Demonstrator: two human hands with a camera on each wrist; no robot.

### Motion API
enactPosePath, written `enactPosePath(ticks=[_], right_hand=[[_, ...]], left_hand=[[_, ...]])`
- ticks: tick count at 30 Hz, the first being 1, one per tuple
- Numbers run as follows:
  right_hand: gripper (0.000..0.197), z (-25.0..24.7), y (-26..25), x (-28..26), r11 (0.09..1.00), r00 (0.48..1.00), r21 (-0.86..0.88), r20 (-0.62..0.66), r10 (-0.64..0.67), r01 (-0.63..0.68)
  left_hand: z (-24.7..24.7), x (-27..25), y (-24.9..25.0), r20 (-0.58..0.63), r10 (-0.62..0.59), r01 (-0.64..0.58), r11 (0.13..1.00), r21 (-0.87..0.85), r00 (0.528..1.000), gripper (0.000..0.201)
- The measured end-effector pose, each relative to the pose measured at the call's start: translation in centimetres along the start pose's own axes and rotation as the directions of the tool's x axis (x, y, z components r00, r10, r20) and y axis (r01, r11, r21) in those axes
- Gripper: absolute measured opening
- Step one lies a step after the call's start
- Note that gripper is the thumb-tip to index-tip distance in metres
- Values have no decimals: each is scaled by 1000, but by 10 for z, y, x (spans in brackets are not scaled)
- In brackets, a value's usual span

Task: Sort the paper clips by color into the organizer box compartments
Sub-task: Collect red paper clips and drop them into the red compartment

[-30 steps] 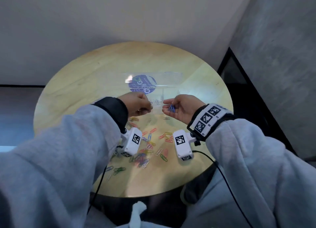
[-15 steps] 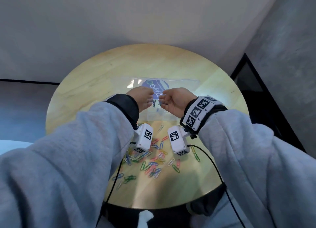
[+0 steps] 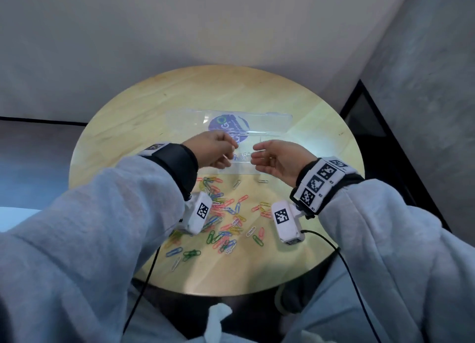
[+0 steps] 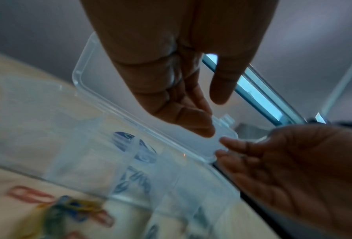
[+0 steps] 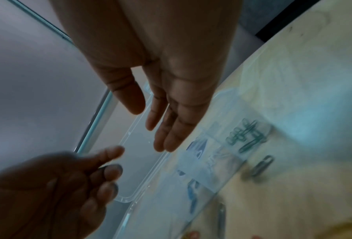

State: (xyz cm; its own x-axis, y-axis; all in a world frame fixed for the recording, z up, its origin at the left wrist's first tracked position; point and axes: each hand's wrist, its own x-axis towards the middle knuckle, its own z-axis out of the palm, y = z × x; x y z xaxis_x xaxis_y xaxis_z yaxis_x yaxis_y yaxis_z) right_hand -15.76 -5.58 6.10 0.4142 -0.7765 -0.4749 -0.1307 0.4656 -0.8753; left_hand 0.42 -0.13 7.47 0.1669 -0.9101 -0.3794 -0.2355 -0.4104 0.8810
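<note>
A clear organizer box (image 3: 244, 168) sits mid-table with its lid (image 3: 270, 122) folded open behind it. One compartment holds a few dark clips (image 5: 246, 134). Loose coloured paper clips (image 3: 226, 214) lie scattered in front of the box. My left hand (image 3: 226, 152) hovers over the box's left part with its fingers loosely curled, the thumb apart, and nothing visible in them. My right hand (image 3: 259, 157) is over the right part, fingers straight, palm empty. Its fingertips (image 4: 228, 142) are at the lid's (image 4: 130, 105) latch edge.
The round wooden table (image 3: 154, 106) stands against a pale wall, with a dark gap at its right. Two single clips (image 3: 237, 183) lie just in front of the box. Camera cables hang from both wrists over the near table edge.
A second ago my right palm cupped blue clips; it now shows none. The hands met over the box half a second ago and have since drawn slightly apart.
</note>
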Motion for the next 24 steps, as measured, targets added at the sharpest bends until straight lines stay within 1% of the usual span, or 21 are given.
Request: enactPosePath(ticks=[1,3,4,5,6,7,8,10,11,13,14,15,17,18,20,21,24], right_hand=[[22,-3,3,-4,999,1000,-33,-19,1,-2],[24,-8,11,-12,992,999,-128,-29,14,-18],[24,-10,16,-15,981,1000,-194,-19,22,-25],[23,-12,21,-19,961,999,-275,-7,31,-32],[23,-14,25,-21,929,999,-367,-3,37,-36],[22,-15,29,-24,886,999,-462,-12,35,-37],[21,-15,33,-26,835,999,-549,-27,24,-35],[18,-13,38,-28,723,999,-690,-39,-11,-18],[15,-11,40,-28,641,999,-768,-38,-25,-13],[13,-8,42,-27,422,999,-906,-42,-23,-28],[12,-8,44,-24,330,999,-943,-49,-3,-45],[11,-9,45,-23,263,998,-962,-62,26,-67],[13,-13,50,-19,159,991,-981,-97,87,-110],[16,-16,52,-18,120,988,-985,-115,99,-127],[25,-19,56,-16,81,987,-987,-129,95,-137],[27,-19,58,-16,69,989,-989,-123,82,-129],[35,-17,64,-15,57,993,-993,-98,58,-102]], left_hand=[[3,-5,-4,24,-5,2,991,137,1000,17],[8,-15,-13,59,-33,7,919,394,998,12],[11,-20,-16,70,-52,8,853,523,996,10],[13,-25,-20,75,-70,4,759,651,995,11],[16,-29,-24,79,-88,-3,654,756,993,16],[20,-33,-28,85,-101,-13,565,825,991,20],[24,-34,-33,91,-111,-22,509,860,990,23],[31,-33,-42,94,-126,-26,456,889,988,26],[34,-31,-46,96,-127,-31,438,899,987,26],[41,-27,-50,99,-129,-39,404,914,987,28],[45,-24,-50,103,-138,-42,390,920,985,29],[50,-21,-50,110,-142,-49,378,924,984,31],[58,-16,-47,119,-140,-62,355,933,983,32],[61,-13,-45,119,-138,-65,346,936,983,32],[66,-6,-41,116,-104,-76,330,941,988,31],[68,-3,-40,116,-79,-84,324,942,990,31],[73,9,-40,113,-61,-90,295,951,992,30]])
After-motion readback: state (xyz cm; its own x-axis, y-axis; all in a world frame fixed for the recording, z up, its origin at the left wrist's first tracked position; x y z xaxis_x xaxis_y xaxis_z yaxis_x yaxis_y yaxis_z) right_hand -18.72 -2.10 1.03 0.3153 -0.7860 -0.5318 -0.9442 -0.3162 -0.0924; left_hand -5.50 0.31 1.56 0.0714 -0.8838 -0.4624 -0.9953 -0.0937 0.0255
